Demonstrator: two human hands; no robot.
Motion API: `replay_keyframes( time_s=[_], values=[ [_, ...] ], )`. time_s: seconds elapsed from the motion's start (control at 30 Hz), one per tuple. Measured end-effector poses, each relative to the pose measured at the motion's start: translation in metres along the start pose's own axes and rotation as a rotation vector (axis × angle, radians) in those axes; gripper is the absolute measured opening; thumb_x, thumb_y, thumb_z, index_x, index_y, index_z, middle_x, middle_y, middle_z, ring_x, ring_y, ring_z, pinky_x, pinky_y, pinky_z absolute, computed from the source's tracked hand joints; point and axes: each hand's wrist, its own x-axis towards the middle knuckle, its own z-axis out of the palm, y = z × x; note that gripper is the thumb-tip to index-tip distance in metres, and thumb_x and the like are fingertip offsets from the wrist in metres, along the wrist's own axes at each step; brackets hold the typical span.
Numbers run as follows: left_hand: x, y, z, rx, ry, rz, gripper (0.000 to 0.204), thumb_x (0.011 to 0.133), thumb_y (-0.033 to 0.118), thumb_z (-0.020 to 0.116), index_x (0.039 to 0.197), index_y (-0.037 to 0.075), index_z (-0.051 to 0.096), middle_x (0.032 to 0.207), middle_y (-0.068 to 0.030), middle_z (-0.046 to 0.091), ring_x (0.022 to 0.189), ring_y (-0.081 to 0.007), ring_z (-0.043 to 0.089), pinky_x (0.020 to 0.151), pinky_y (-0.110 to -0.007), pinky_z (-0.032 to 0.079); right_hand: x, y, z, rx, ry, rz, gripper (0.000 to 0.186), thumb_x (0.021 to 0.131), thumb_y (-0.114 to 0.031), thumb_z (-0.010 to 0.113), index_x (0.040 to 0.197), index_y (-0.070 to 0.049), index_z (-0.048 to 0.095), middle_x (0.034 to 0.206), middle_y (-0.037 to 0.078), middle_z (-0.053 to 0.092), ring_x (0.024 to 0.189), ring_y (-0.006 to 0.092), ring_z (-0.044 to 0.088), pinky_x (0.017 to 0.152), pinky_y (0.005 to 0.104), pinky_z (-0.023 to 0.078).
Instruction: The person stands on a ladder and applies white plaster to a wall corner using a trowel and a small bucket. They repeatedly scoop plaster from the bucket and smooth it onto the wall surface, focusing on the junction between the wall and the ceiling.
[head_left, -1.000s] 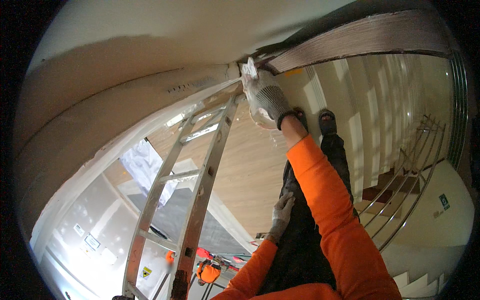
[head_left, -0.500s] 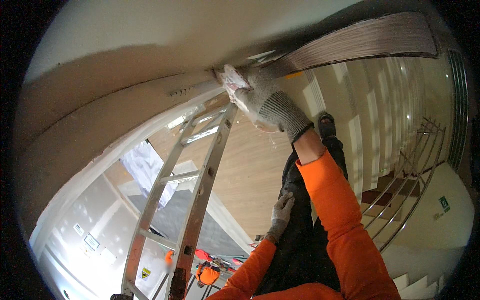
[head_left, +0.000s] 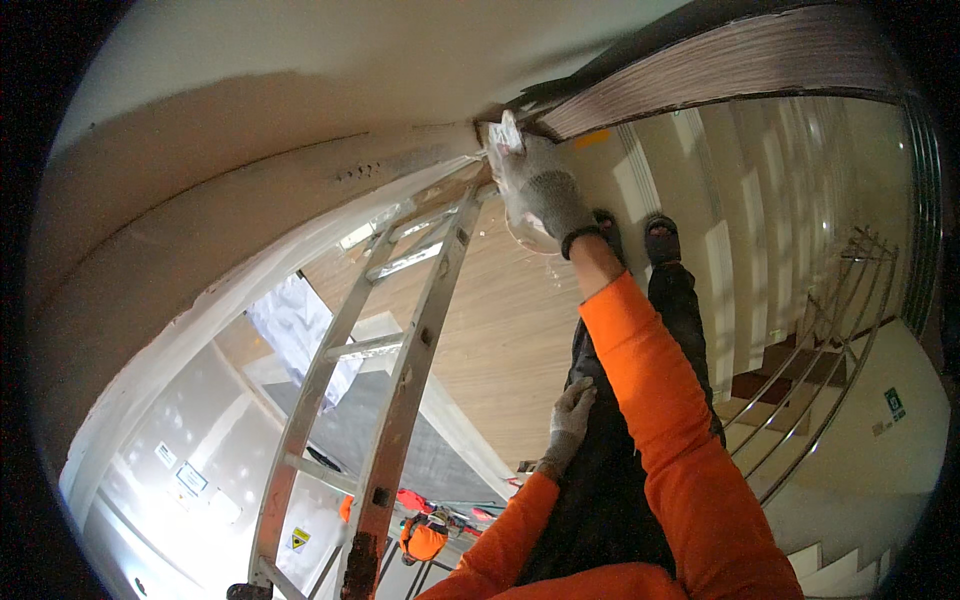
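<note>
My right hand (head_left: 530, 170), in a grey knitted glove coated in white powder, is raised to the lower edge of the wall band (head_left: 330, 170), where it meets a wood-grain panel (head_left: 720, 65). Its fingers are closed round a small object smeared with white paste (head_left: 507, 132), whose kind I cannot make out. Below that hand shows part of a pale rounded rim (head_left: 530, 236), mostly hidden by the glove. My left hand (head_left: 570, 415), also gloved, is lowered against my dark trousers (head_left: 610, 470) with fingers curled; whatever they may hold is hidden.
An aluminium ladder (head_left: 400, 380) stands just left of my arms. Far below, a person in orange (head_left: 424, 540) is among equipment. Wood-look flooring (head_left: 490, 330) lies beneath, and pale steps (head_left: 720, 230) and a metal handrail (head_left: 820, 370) are on the right. A white sheet (head_left: 295, 325) shows beyond the ladder.
My right hand has moved slightly right and upward along the wall edge, with the white-smeared object still in it. My left hand stays by my trousers. Both my feet now show.
</note>
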Motion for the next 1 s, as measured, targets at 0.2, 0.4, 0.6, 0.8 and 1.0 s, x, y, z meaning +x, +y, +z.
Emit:
replay_keyframes(
  time_s=[0.2, 0.4, 0.6, 0.8, 1.0],
  values=[
    [-0.003, 0.017, 0.006, 0.064, 0.022, 0.019, 0.042, 0.1, 0.017, 0.059, 0.138, -0.001, 0.056, 0.139, -0.0087, 0.058, 0.129, -0.0175, 0.05, 0.107, -0.033, 0.04, 0.027, 0.023, 0.029, -0.489, -0.062, -0.173, 0.033, 0.096, -0.027, 0.054, 0.111, -0.002, 0.069, 0.104, 0.022, 0.07, 0.096, 0.0371, 0.067, 0.08, 0.0475, 0.052],
    [-0.009, 0.022, 0.01, 0.045, 0.055, 0.116, 0.041, 0.1, 0.017, 0.06, 0.137, -0.001, 0.057, 0.139, -0.0107, 0.058, 0.129, -0.0188, 0.051, 0.108, -0.032, 0.039, 0.018, -0.037, -0.009, -1.289, -0.532, -0.512, 0.033, 0.102, -0.023, 0.044, 0.122, -0.003, 0.06, 0.12, 0.016, 0.064, 0.116, 0.0216, 0.057, 0.098, 0.0398, 0.044],
    [0.004, -0.009, 0.012, -0.16, 0.146, 0.13, 0.029, 0.093, 0.005, 0.066, 0.122, 0.001, 0.066, 0.109, -0.0056, 0.069, 0.099, -0.0156, 0.063, 0.09, -0.03, 0.051, 0.028, -0.006, -0.014, -1.201, -0.296, -0.792, 0.027, 0.098, -0.019, 0.052, 0.118, -0.002, 0.06, 0.107, 0.017, 0.067, 0.101, 0.0231, 0.065, 0.091, 0.0376, 0.051],
    [-0.001, -0.007, 0.0, 0.003, 0.053, 0.055, 0.037, 0.098, 0.014, 0.062, 0.131, -0.003, 0.06, 0.134, -0.0131, 0.062, 0.126, -0.0185, 0.054, 0.107, -0.031, 0.04, -0.009, -0.058, -0.052, 0.029, -0.394, -0.038, 0.041, 0.097, -0.03, 0.058, 0.122, 0.002, 0.061, 0.106, 0.02, 0.067, 0.095, 0.0254, 0.066, 0.087, 0.0359, 0.052],
    [0.003, -0.009, 0.012, -0.065, 0.187, 0.192, 0.027, 0.095, 0.01, 0.066, 0.12, 0.002, 0.067, 0.11, -0.0048, 0.069, 0.102, -0.0142, 0.062, 0.092, -0.029, 0.05, -0.002, -0.052, -0.076, 0.086, -0.461, 0.028, 0.054, 0.095, -0.038, 0.058, 0.126, 0.007, 0.057, 0.112, 0.02, 0.066, 0.099, 0.0268, 0.065, 0.089, 0.0372, 0.05]
  ],
)
